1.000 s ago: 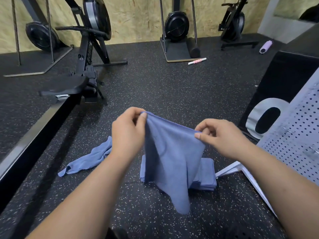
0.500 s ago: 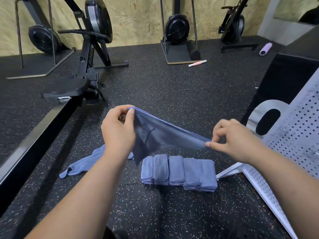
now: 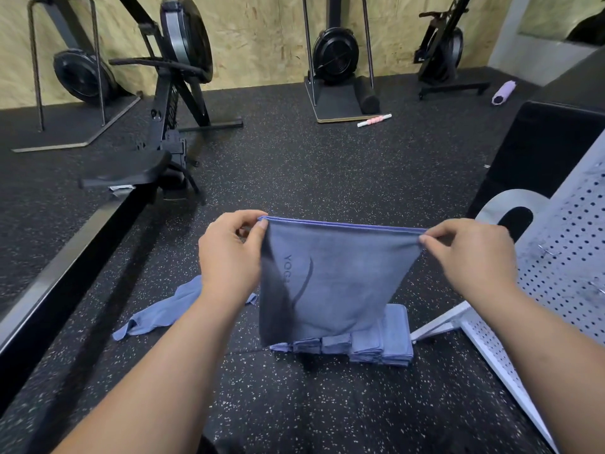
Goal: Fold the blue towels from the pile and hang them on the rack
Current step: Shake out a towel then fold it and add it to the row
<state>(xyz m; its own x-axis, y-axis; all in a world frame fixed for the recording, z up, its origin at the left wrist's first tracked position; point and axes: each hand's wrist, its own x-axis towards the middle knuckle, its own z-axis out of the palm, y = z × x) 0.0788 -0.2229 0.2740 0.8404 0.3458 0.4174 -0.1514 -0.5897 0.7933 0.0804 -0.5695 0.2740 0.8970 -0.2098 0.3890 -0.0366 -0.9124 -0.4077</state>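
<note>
Head view: towel [image 3: 337, 283] now pulled taut btwn both hands. Top edge is straight, the panel hangs flat, and a printed logo is visible. L hand [image 3: 229, 257] pinches the left corner w/ thumb + fingers; R hand [image 3: 471, 257] pinches the right corner the same way.

Vs 0.5 s ago: hands are wider apart, the sag is gone, and the cloth drops vertical instead of slanting. Vs 1 s ago: it was bunched, drooping to a point.

Likely squared up for the next fold. The held towel hangs in front of the folded stack [image 3: 376, 345] on the floor. One loose towel [image 3: 163, 309] lies left of it, the rack [image 3: 556, 257] is to the right, and nothing is hung yet.
</note>
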